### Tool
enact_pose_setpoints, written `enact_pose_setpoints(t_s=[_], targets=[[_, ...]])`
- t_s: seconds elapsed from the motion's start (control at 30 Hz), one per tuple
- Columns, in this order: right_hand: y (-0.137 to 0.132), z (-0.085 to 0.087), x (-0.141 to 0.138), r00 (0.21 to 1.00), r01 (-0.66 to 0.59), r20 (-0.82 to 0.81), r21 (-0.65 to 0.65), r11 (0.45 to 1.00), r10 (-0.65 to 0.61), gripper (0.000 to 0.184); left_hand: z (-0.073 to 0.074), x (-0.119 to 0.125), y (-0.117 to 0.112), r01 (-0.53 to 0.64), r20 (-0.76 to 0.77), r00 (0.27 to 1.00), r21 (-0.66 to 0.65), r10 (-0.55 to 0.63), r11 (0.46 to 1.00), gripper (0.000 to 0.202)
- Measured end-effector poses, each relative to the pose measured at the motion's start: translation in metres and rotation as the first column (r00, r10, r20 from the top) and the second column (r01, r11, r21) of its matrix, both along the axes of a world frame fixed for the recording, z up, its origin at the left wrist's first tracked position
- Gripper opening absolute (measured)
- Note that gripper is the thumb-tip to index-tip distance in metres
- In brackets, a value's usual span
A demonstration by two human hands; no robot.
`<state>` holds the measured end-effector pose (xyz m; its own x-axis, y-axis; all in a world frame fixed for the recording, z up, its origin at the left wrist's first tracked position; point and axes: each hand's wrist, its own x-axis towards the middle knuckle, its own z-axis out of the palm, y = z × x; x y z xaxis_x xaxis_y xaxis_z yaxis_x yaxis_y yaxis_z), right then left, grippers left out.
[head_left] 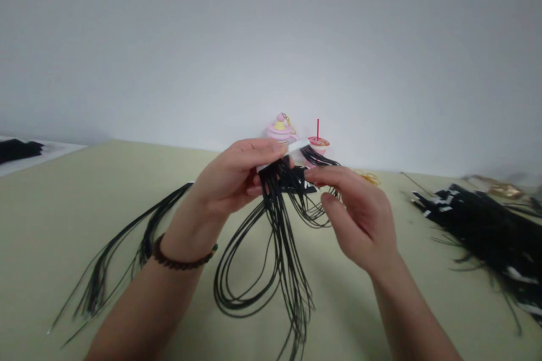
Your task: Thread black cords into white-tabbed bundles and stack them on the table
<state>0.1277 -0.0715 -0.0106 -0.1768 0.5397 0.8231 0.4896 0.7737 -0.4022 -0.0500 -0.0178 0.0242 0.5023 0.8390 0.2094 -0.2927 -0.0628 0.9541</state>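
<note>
My left hand [231, 177] pinches a white strip [298, 146] between thumb and fingers. From the strip hangs a bundle of thin black cords [277, 208], some looped and some trailing loose toward the front edge. My right hand [359, 214] is at the right of the bundle, its index finger and thumb apart. Some cords run from the strip's right end behind my right fingers; whether those fingers touch them I cannot tell. A black piece with white marks [292, 180] lies behind the hanging cords, partly covered.
Another black cord bundle [156, 217] lies at the left, partly behind my left forearm. A large pile of black cords [486, 231] with white ends spreads at the right. A pink toy [278, 131] and a small cup with a red straw [318, 144] stand by the wall.
</note>
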Motion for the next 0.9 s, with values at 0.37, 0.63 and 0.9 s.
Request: enact_pose_setpoints(t_s=[0.37, 0.63, 0.9], targets=[[-0.014, 0.006, 0.005, 0.987, 0.04, 0.14, 0.24, 0.97, -0.075, 0.026, -0.003, 0.009, 0.003, 0.113, 0.042, 0.993, -0.137, -0.108, 0.984, 0.01], [-0.02, 0.004, -0.012, 0.99, 0.092, 0.108, -0.046, 0.995, -0.087, 0.021, -0.006, 0.011, -0.003, 0.034, -0.077, 0.997, 0.063, -0.029, 0.997, 0.019], [-0.022, 0.013, -0.012, 1.0, 0.022, -0.005, -0.273, 0.962, -0.024, 0.016, -0.002, 0.009, -0.016, -0.014, -0.12, 0.992, 0.274, 0.049, 0.962, 0.022]])
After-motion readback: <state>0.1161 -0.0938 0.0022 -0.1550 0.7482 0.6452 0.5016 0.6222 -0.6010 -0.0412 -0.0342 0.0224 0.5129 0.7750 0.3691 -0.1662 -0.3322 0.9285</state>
